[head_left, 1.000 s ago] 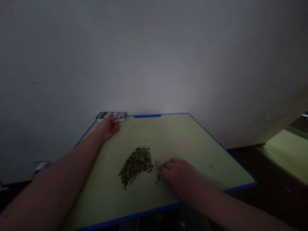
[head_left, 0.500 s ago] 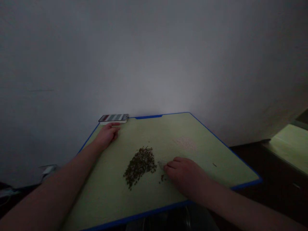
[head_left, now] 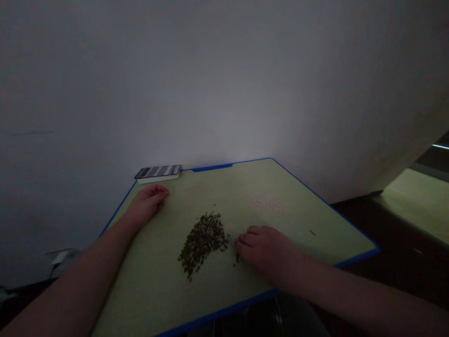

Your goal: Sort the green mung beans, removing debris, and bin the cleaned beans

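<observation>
The right hand (head_left: 261, 245) has its fingers bunched together beside a faint, see-through piece (head_left: 230, 238), too blurred to name; whether they clamp it cannot be told. That piece lies between the fingertips and a heap of small dark bits (head_left: 203, 241), with the right hand at the heap's three o'clock. A few loose bits sit just under the fingers.

The left hand (head_left: 149, 201) is at the heap's ten o'clock, fingers curled in together with the thumb; the inside of the fist is hidden. Just beyond it, toward eleven, a phone (head_left: 158, 171) lies on a white block (head_left: 159, 179) — its screen shows grey and reddish bands, too small and blurred to read.

The right forearm reaches in from four o'clock, back of the hand upward; the left comes from about seven, more stretched out.

At the heap's two o'clock is a thin spread of pale grains (head_left: 268, 203), and at three, past the right hand, a short dark sliver (head_left: 312, 232). All this is on a yellow-green table (head_left: 140, 295) edged in blue, against a plain grey wall (head_left: 224, 93). The room is dim — another pale surface (head_left: 417, 206) stands toward three o'clock, above a dark floor (head_left: 421, 271).
</observation>
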The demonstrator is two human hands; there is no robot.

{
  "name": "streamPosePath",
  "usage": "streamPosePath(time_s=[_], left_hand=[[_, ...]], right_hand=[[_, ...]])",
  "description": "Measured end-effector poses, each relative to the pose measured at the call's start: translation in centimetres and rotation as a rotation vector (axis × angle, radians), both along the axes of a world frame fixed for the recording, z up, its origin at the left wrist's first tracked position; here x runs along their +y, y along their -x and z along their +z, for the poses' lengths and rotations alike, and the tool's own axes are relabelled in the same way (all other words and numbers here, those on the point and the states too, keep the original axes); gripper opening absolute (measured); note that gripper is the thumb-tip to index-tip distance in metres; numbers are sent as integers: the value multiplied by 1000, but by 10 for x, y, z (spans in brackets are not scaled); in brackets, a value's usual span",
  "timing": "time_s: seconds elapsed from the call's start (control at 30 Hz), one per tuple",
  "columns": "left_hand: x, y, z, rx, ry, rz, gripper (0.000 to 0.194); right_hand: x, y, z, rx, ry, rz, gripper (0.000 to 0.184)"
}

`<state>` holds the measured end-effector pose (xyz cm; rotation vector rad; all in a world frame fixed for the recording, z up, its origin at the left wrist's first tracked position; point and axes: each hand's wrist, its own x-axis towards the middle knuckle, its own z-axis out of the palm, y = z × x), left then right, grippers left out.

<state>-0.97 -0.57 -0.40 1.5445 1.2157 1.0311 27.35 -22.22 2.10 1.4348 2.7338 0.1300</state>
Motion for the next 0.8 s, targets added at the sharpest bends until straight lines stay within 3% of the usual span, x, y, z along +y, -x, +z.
streamPosePath(time_s=[0.1, 0.27, 0.4, 0.6, 0.7, 0.8], left_hand=[[3, 3, -2, -16, 2, -10, 26], [0, 2, 1, -11, -13, -14, 26], [1, 1, 0, -5, -10, -21, 26], [5, 3, -3, -19, -5, -18, 26], [4, 2, -2, -18, -7, -13, 26], [0, 0, 0, -13, -6, -6, 26]], right_hand=[[9, -3, 2, -9, 7, -103, 23], [21, -35, 0, -13, -20, -295, 26], [13, -40, -3, -14, -43, -208, 22], [3, -8, -1, -38, -7, -8, 18], [9, 3, 5, -42, 25, -30, 19], [21, 5, 7, -41, 37, -151, 23]])
